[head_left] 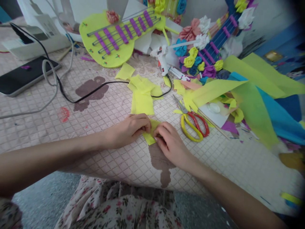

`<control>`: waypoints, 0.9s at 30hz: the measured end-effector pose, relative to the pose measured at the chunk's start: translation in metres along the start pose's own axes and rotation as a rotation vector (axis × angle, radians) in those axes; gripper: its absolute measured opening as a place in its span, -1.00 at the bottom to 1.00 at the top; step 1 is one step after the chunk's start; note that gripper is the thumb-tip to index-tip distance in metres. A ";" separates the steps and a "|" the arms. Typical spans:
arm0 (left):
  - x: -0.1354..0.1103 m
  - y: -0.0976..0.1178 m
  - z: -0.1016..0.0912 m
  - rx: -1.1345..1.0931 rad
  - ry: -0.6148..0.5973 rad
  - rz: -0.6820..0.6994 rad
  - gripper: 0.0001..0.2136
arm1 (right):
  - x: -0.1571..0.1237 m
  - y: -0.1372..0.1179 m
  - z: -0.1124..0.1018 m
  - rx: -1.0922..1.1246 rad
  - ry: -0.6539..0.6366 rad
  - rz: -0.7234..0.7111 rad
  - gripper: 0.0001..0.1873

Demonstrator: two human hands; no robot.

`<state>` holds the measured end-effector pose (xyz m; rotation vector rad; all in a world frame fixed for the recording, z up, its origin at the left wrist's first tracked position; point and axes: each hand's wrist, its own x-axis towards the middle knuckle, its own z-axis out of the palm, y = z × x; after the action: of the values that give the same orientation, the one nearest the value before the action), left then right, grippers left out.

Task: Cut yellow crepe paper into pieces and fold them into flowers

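Note:
Between my two hands is a small piece of yellow crepe paper (149,138), just above the table's near edge. My left hand (133,128) pinches its left side, fingers curled together. On the other side my right hand (170,141) grips it between thumb and fingers. A loose pile of cut yellow paper pieces (143,100) lies just beyond my hands. To the right rest scissors (194,124) with one red and one yellow handle, blades pointing away from me.
A white glue gun (162,60) stands at the back, its black cord crossing the table. Behind are a yellow paper guitar (108,47) and a blue one (220,39) with paper flowers. Crepe strips (254,108) lie right; a phone (26,76) and power strip (35,44) left.

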<state>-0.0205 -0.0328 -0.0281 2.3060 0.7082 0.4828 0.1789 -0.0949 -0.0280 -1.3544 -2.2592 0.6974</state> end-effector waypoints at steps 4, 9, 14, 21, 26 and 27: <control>0.000 0.006 -0.001 0.019 0.007 -0.011 -0.87 | -0.001 0.001 -0.002 0.060 0.033 -0.003 -0.82; -0.003 0.012 0.010 0.138 0.101 -0.060 -0.76 | 0.001 0.006 -0.006 0.129 0.183 0.060 -0.81; -0.003 0.010 0.015 0.196 0.108 -0.043 -0.65 | 0.009 0.010 -0.010 0.056 0.182 0.145 -0.78; -0.002 0.007 0.013 0.157 0.118 0.003 -0.62 | 0.029 0.009 -0.011 -0.142 0.042 0.161 -0.75; -0.003 0.010 0.012 0.117 0.126 0.020 -0.70 | 0.028 0.010 -0.014 -0.060 0.102 0.203 -0.76; -0.003 0.010 0.011 0.120 0.123 0.021 -0.73 | 0.026 0.011 -0.015 -0.035 0.107 0.187 -0.76</control>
<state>-0.0132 -0.0465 -0.0295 2.4139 0.7921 0.6107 0.1836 -0.0645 -0.0203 -1.5956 -2.0896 0.6309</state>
